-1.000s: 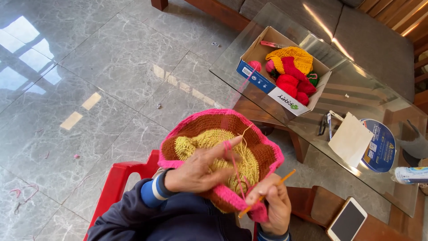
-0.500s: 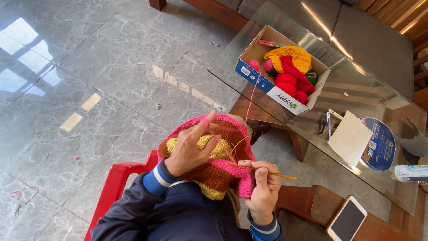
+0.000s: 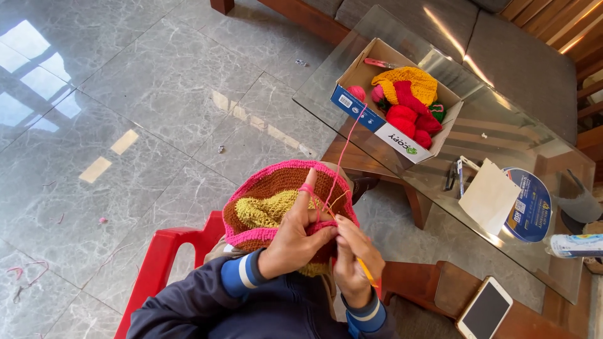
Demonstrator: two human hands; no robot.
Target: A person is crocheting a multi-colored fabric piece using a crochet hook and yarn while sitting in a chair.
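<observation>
I look down from the head camera and see my left hand (image 3: pixel 295 242) gripping the near edge of the crocheted piece (image 3: pixel 270 207), a round bowl-shaped work with a pink rim, brown bands and a yellow-green middle, which sits in my lap just above the red plastic chair (image 3: pixel 163 263). The left fingers are curled around the pink rim, except the index finger, which stands straight up with a loop of pink yarn (image 3: pixel 342 157) wound around it. My right hand (image 3: pixel 355 260) is just beside the left, touching the same edge of the piece, its fingers pinched narrow around a yellow crochet hook (image 3: pixel 366 273) whose handle slants down and to the right out of the fist; the hook's tip is hidden in the stitches, so I cannot tell how it sits there. The pink yarn runs taut from my raised finger up to the cardboard box (image 3: pixel 383 129) on the glass table (image 3: pixel 502 125), well apart from my hands. Inside the box lie a yellow knitted piece (image 3: pixel 411 81), red yarn balls (image 3: pixel 405 119) and a small pink ball (image 3: pixel 358 93) where the strand ends. Farther right on the glass I see a white paper bag (image 3: pixel 490 198) leaning against a round blue tin (image 3: pixel 534 204), with pens (image 3: pixel 455 176) just beside the bag. A phone (image 3: pixel 485 311) with a dark screen lies face up on the wooden bench (image 3: pixel 427 289) near my right elbow. The floor (image 3: pixel 125 94) is grey marble tile.
</observation>
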